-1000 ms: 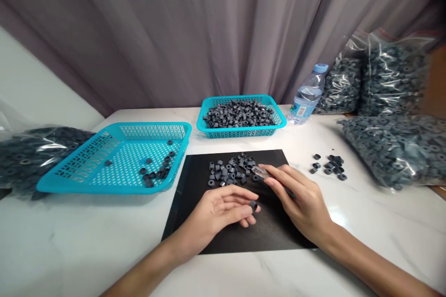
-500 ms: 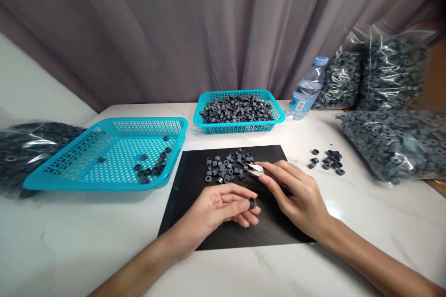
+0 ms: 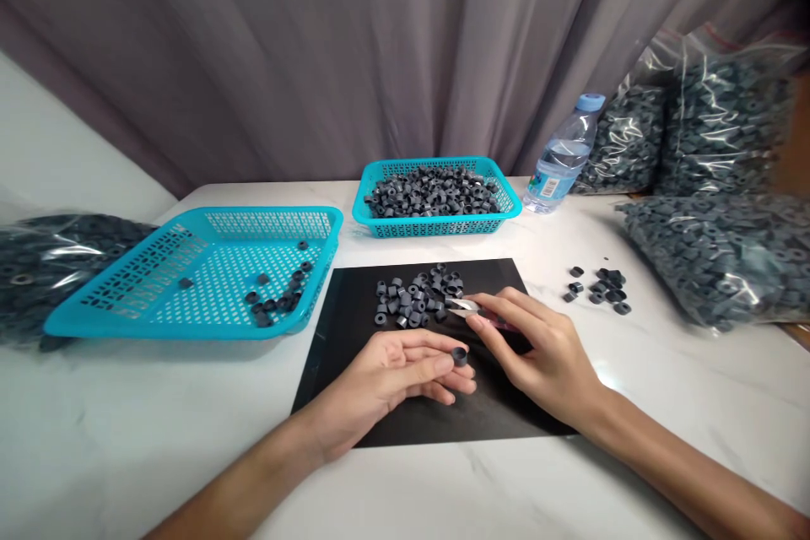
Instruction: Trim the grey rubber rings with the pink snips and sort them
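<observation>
My left hand (image 3: 411, 371) is above the black mat, pinching a small dark grey ring (image 3: 459, 356) between thumb and fingers. The ring's open end faces up and its hollow shows. In my right hand (image 3: 537, 346) is a pair of small snips (image 3: 465, 306) with two pointed silvery blades; the handle is mostly hidden by the palm. The blade tips point left, at the right edge of a pile of dark grey rings (image 3: 414, 297) on the black mat (image 3: 342, 304). Whether they touch a ring, I cannot tell.
On the left, a blue basket (image 3: 190, 331) holds several rings; behind the mat, another blue basket (image 3: 436, 228) is heaped with them. A water bottle (image 3: 563, 156) stands back right. Loose pieces (image 3: 607, 287) lie right of the mat. Filled plastic bags (image 3: 721, 261) sit at both sides.
The ring in my left hand has turned so its opening faces more upward. My right hand has barely moved, and the snips' blades look closer together. The whole view has shifted slightly.
</observation>
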`<state>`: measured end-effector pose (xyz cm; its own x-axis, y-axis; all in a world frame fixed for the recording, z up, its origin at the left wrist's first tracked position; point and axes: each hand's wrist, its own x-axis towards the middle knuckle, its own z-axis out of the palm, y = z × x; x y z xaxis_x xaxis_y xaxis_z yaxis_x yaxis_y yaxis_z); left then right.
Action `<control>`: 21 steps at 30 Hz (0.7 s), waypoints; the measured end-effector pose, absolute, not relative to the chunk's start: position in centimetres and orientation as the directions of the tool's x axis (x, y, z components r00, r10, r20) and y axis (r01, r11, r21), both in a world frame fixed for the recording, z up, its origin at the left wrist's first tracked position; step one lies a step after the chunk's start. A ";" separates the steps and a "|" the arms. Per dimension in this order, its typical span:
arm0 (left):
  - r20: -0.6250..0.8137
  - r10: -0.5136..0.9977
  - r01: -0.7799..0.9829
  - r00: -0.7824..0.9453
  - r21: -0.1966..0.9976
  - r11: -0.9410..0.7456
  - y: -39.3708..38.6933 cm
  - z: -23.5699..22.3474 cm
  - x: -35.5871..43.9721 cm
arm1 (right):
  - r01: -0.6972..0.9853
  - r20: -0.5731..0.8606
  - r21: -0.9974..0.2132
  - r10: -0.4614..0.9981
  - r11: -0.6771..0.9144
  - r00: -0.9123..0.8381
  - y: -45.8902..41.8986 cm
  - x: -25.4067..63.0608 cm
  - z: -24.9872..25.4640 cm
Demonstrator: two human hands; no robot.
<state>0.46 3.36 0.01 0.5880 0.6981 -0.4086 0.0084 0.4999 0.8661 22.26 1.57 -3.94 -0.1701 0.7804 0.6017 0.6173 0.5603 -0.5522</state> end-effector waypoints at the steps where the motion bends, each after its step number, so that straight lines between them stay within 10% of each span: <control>1: -0.410 0.696 0.013 0.589 0.866 0.500 3.3 0.0 0.4 | 0.619 0.595 -0.552 0.784 0.558 -0.177 1.6 22.3 -4.0; 15: -0.377 0.748 0.117 0.546 0.919 0.377 3.4 0.4 0.3 | 0.658 0.501 -0.599 0.854 0.457 -0.137 1.8 22.3 -3.9; 18: -0.119 0.931 0.202 0.344 0.978 0.051 3.7 2.2 -0.9 | 0.705 0.471 -0.601 0.879 0.377 -0.068 2.3 22.6 -4.2; 21: 0.435 0.900 0.556 0.008 0.746 -0.365 4.8 4.7 -3.6 | 0.746 0.420 -0.596 0.907 0.297 -0.025 2.7 22.8 -4.6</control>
